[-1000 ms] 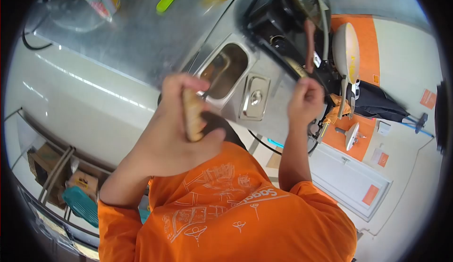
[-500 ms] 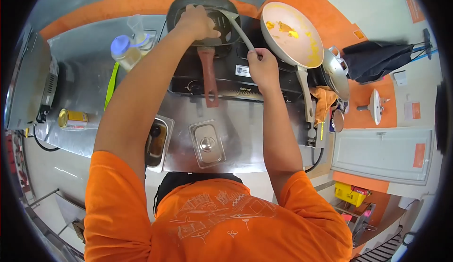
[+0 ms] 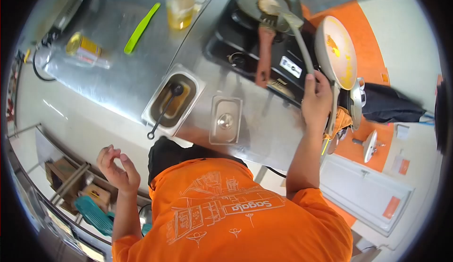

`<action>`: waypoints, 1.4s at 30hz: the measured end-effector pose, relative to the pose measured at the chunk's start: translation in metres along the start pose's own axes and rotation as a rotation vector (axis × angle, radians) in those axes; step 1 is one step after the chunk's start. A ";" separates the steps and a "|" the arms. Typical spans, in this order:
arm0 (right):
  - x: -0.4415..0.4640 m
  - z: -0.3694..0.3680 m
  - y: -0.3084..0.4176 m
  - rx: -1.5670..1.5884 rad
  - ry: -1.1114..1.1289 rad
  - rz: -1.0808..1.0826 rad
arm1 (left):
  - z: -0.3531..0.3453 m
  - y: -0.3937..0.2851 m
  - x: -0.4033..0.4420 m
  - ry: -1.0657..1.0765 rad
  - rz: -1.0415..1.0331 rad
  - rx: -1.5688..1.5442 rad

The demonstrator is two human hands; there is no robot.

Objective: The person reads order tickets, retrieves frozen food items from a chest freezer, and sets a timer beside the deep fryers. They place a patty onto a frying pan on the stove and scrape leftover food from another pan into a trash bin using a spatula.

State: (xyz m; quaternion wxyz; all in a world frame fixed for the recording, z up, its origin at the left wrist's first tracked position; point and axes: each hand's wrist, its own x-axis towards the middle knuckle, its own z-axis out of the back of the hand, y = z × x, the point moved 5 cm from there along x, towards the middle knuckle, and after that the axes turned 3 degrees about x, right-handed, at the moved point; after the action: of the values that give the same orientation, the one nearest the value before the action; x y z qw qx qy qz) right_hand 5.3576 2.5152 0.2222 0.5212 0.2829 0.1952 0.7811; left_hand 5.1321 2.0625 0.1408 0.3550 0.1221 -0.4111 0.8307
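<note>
My right hand (image 3: pixel 317 99) is closed around the pale handle of a spatula (image 3: pixel 300 40), whose head rests at the dark square pan (image 3: pixel 245 0). Beside the spatula head, a browned piece of food (image 3: pixel 269 5) lies in that pan. The pan's reddish-brown handle (image 3: pixel 265 57) points down over the black stove (image 3: pixel 226 40). My left hand (image 3: pixel 118 168) is raised at the lower left, off the counter, its fingers partly curled and apart with nothing in them.
A white pan (image 3: pixel 336 52) with yellow residue stands right of the stove. On the steel counter (image 3: pixel 113 80) are a green spatula (image 3: pixel 142 28), a yellow can (image 3: pixel 82 47), a blue-topped bottle (image 3: pixel 180 7), a lidded container (image 3: pixel 225 120) and a sunken container (image 3: pixel 177 102) holding a black ladle.
My left hand has left the pan and moved down to the lower left, empty. The food piece it held earlier now lies in the pan. The view has turned; my right hand still holds the spatula.
</note>
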 end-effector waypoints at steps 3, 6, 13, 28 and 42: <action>0.004 -0.014 -0.002 -0.024 -0.029 0.158 | 0.017 0.097 -0.131 0.130 0.597 0.043; 0.027 -0.037 0.012 0.150 0.101 -0.049 | 0.028 0.196 -0.306 0.402 1.050 0.290; 0.065 -0.049 0.002 0.132 0.325 -0.283 | 0.076 0.241 -0.515 0.906 1.299 0.117; -0.062 0.100 -0.035 -1.086 -0.384 -0.018 | 0.137 0.313 -0.478 0.748 1.140 0.014; -0.037 0.080 -0.163 1.222 0.313 -0.360 | 0.038 0.088 -0.410 0.437 1.264 -0.197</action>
State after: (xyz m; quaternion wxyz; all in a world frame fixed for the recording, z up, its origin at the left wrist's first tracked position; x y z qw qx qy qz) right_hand 5.5351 2.5434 0.1763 0.3545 0.3741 0.7216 0.4622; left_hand 5.3621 1.7964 -0.0906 -0.1145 -0.3457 -0.3959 0.8430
